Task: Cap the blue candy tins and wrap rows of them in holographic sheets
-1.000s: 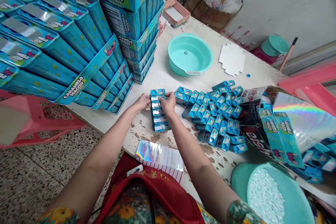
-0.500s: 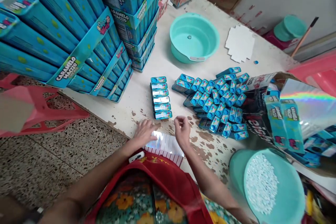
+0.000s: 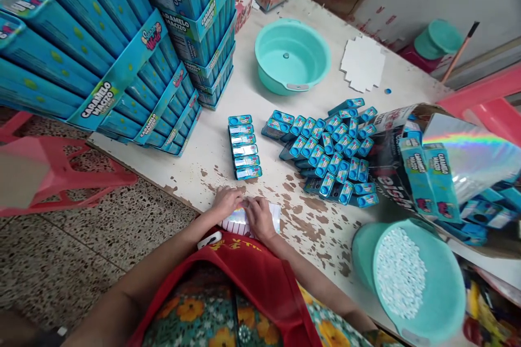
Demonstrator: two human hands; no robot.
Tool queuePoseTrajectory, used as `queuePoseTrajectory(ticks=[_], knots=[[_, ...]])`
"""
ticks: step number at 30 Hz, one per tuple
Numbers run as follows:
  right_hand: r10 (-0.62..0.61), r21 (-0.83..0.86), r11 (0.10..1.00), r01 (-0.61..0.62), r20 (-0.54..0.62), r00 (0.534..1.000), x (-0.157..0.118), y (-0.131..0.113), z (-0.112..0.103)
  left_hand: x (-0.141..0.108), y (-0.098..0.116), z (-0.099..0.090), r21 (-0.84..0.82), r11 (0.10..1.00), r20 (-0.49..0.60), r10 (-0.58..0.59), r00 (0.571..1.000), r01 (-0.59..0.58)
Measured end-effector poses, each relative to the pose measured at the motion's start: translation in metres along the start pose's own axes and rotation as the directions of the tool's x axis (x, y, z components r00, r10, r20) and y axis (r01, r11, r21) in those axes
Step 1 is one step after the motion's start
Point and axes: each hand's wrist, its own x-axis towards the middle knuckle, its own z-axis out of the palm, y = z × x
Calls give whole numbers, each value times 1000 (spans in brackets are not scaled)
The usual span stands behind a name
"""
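Observation:
A shiny sheet of strip labels [image 3: 236,226] lies at the table's near edge against the red apron. My left hand [image 3: 225,203] is on the sheet's upper left, its fingers bent and closed at the edge. Close beside it, my right hand [image 3: 260,218] is over the sheet with fingers pinched together; what is between the fingertips is hidden. Just beyond my hands stands a short row of narrow blue candy boxes [image 3: 246,150], several with a pale glossy strip on top. To the right, a cluster of similar blue boxes [image 3: 334,146] stands upright.
Tall stacks of blue display trays [image 3: 134,81] fill the left. A turquoise basin [image 3: 291,78] sits at the back, near a white cut-out card [image 3: 362,65]. At right are an open carton [image 3: 386,157] of boxes and a turquoise bucket [image 3: 443,282] with small pale pieces. A pink stool [image 3: 77,165] stands left.
My right hand has moved left and down onto the label sheet, next to my left hand. The left fingers have gone from spread to bent. The view has shifted slightly.

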Motion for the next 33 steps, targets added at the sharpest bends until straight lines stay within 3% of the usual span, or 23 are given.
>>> queuePoseTrajectory(ticks=[9, 14, 19, 23, 26, 28, 30, 33], knots=[[-136, -85, 986, 147, 120, 983, -8, -1, -4, 7, -1, 6, -44, 997, -15, -64, 998, 63], [-36, -96, 994, 46, 102, 994, 2, -10, -23, 6, -1, 10, -50, 997, -46, -57, 997, 55], [53, 34, 998, -60, 166, 985, 18, -28, -53, 1, 1, 8, -23, 999, -72, -40, 997, 38], [112, 139, 982, -130, 131, 985, 33, -44, -81, -11, 5, -6, -240, 969, -154, 28, 988, -65], [116, 211, 967, -145, 142, 983, 46, -56, -98, -21, 15, -22, -547, 819, -177, 92, 980, -175], [112, 267, 952, -148, 144, 983, 56, -62, -104, -23, 21, -33, -670, 728, -114, 94, 989, -146], [126, 315, 937, -154, 107, 986, 69, -66, -104, -19, 25, -45, -716, 693, -59, 53, 997, -80], [148, 307, 943, -130, -38, 988, 101, -68, -94, -1, 19, -71, -750, 661, -33, -30, 999, -5]])
